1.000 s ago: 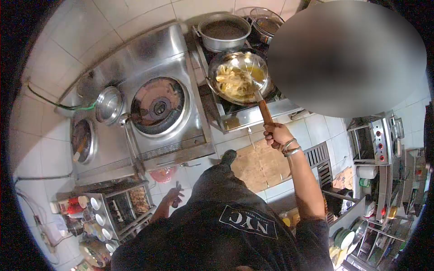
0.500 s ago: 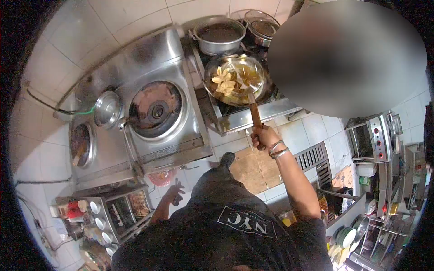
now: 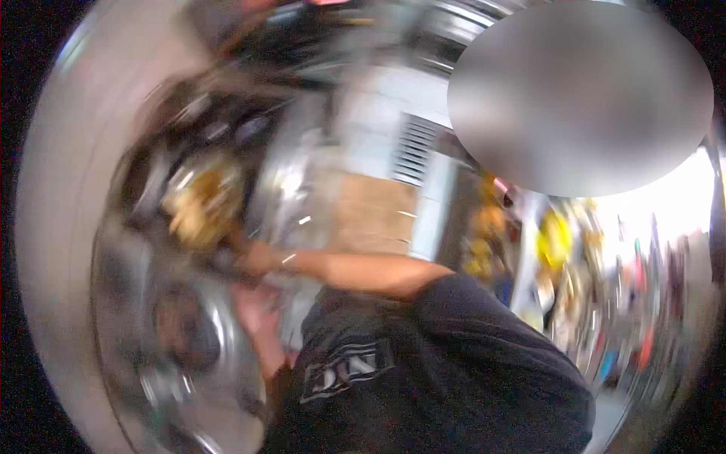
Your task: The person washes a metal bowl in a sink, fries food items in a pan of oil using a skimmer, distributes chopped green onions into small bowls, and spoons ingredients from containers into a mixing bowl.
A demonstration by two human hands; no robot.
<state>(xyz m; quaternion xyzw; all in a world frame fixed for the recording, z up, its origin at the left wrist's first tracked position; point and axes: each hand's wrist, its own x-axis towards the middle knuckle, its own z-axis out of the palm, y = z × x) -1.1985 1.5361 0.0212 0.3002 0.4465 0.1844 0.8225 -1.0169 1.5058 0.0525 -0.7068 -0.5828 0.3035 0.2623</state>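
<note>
The whole view is smeared by motion. My right hand, with bangles at its wrist, is closed round the handle of a strainer. Golden-brown pieces lie in the strainer's bowl, at or over the pan of oil on the stove; the blur hides how far above the oil they are. Below my right hand, my left hand reaches up beside the steel counter's edge. Its fingers are too blurred to read, and I cannot make out anything in it.
A round burner is set in the steel counter in front of me. Beyond my right arm are a brown mat and a floor drain grate. Blurred shelves with colourful goods stand at the right. A grey blur covers the upper right.
My view has swung right, so the stove and counter now appear at the left. My right hand still holds the strainer with the pieces. My left hand has come nearer the right one.
</note>
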